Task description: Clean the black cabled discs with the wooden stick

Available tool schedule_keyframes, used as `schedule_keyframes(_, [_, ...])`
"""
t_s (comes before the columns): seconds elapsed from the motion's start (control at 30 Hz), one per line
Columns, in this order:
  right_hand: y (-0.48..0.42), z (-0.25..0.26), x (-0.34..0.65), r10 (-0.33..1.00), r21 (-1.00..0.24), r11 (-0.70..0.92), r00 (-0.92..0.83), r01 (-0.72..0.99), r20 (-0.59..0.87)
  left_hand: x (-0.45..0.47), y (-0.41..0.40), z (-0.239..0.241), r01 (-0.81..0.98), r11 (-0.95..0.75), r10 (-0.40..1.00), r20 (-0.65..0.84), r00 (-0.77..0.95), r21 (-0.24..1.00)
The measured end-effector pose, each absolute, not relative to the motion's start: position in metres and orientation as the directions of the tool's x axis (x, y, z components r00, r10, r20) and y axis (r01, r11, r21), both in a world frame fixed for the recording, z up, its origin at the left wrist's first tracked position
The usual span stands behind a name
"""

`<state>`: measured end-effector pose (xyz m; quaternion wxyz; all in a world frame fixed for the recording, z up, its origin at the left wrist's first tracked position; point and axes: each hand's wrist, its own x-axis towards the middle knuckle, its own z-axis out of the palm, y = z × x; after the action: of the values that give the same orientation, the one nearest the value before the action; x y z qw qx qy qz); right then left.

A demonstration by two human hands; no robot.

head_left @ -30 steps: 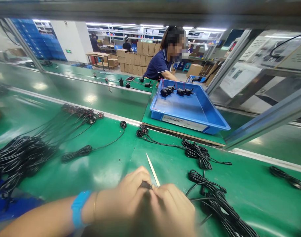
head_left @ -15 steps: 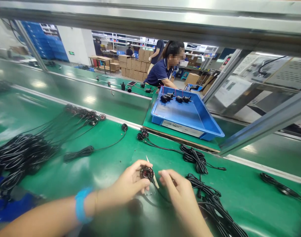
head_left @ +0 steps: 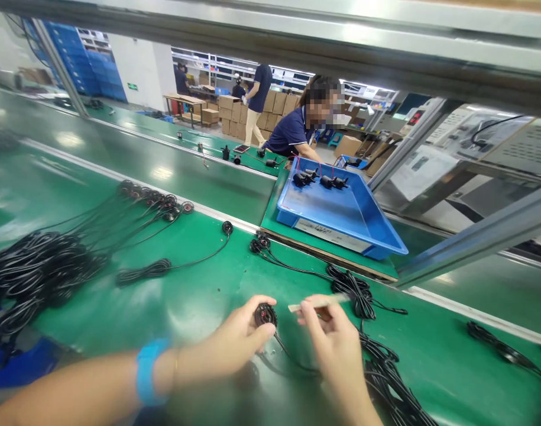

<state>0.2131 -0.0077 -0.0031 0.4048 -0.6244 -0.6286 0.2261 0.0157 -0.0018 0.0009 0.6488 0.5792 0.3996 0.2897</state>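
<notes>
My left hand [head_left: 235, 343], with a blue band on its wrist, pinches a small round black part [head_left: 265, 315] whose black cable trails down to the right. My right hand [head_left: 334, 346] sits just right of it, fingers closed on a thin pale stick [head_left: 318, 303] that lies nearly level above the fingertips. Both hands hover over the green bench [head_left: 199, 296] near its front edge. A coiled black cable bundle [head_left: 385, 378] lies just right of my right hand.
A big heap of black cables [head_left: 35, 272] lies at the left, with several round parts [head_left: 159, 201] lined at the belt's edge. A blue tray [head_left: 341, 213] with black parts stands behind. A person in dark blue [head_left: 297, 127] works across the line. A slanted metal frame bar [head_left: 474, 236] stands at the right.
My hands drew apart. The round part turned up in my left fingers, and the stick swung from pointing away to lying level in my right hand.
</notes>
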Motion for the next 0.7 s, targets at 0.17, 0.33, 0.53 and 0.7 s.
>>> schedule_keyframes(0.17, [-0.031, 0.002, 0.197, 0.912, -0.819, 0.322, 0.077, 0.475, 0.403, 0.007, -0.008, 0.004, 0.172, -0.028, 0.818, -0.077, 0.571, 0.985])
schedule_keyframes(0.33, [-0.036, 0.006, 0.186, 0.845, -0.688, 0.448, -0.02, 0.571, 0.534, 0.007, -0.009, 0.007, 0.208, 0.001, 0.813, -0.122, 0.569, 0.978])
schedule_keyframes(0.53, [-0.032, 0.005, 0.19, 0.87, -0.707, 0.448, -0.087, 0.547, 0.485, 0.006, -0.007, 0.01, 0.257, -0.041, 0.792, -0.125, 0.597, 0.966])
schedule_keyframes(0.7, [-0.028, 0.016, 0.201, 0.892, -0.755, 0.45, -0.277, 0.477, 0.357, 0.003, -0.002, 0.02, 0.307, -0.199, 0.725, -0.071, 0.685, 0.931])
